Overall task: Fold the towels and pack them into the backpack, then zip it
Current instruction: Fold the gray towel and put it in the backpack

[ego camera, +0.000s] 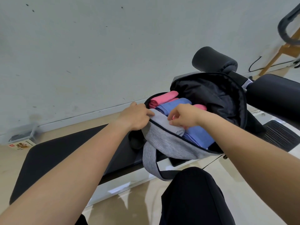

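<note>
Backpack (170, 143) open, left hand (136, 116) grip pinching grey towel (164, 121), right hand (185, 116) grip pinching same towel

A pale grey-white wall (97, 54), flecked with small dark specks and scuffs, fills the upper half of the view and meets the floor at a light baseboard (81, 118). The floor (129, 205) is glossy beige tile that reflects the light. A black padded table (73, 156) stands near the wall, with a black roller cushion (212, 60) and another dark pad (276, 98) beyond its far end. A ribbed black plate (280, 135) lies low on the right. At the far right are pale wooden legs (282, 51) and a black cable (254, 64). By the wall on the left sit a clear plastic tub (24, 130) and a small printed box (21, 144).
</note>
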